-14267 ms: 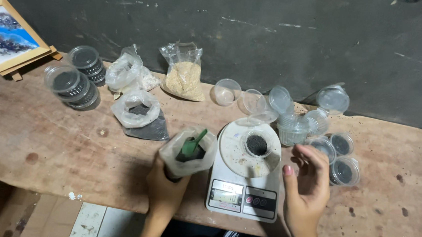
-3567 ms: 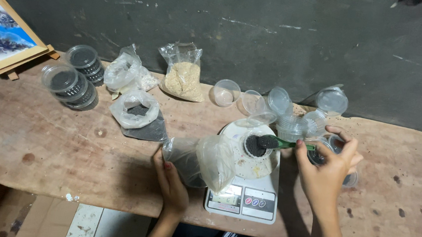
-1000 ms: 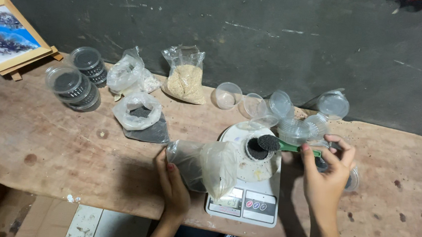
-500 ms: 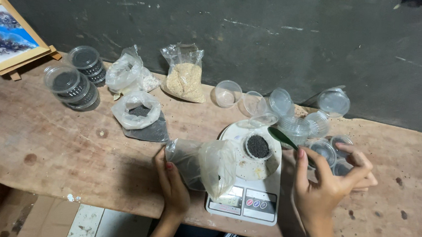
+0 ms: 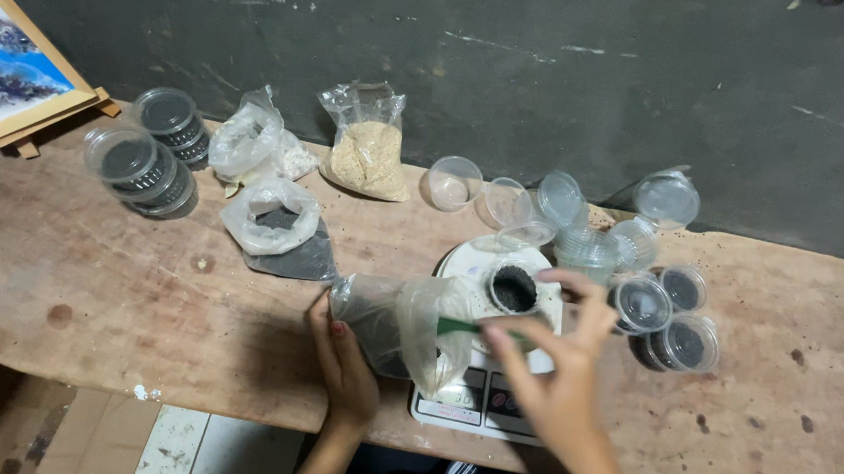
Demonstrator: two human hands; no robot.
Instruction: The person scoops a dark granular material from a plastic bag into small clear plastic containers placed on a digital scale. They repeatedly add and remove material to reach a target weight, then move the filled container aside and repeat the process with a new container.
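Dark granules fill our small cup (image 5: 514, 287) on the scale (image 5: 478, 397) at lower centre of the counter (image 5: 116, 293), while our left hand (image 5: 344, 361) grips the bag (image 5: 400, 321) steady and our right hand (image 5: 556, 378) pinches a green scoop (image 5: 470, 328) at its mouth.

1. I have one view only, from the head-worn camera; there is no second view for it to share ground with.
2. It sits above the near edge of the wooden table (image 5: 87, 281) and looks steeply down and forward, towards the dark wall (image 5: 516, 64) behind.
3. It stands at moderate range: nearly the full table width fits, from the framed picture (image 5: 14, 65) at far left.
4. Both forearms enter from the bottom edge, the left hand (image 5: 346, 372) and right hand (image 5: 556, 378) lying low and centre.
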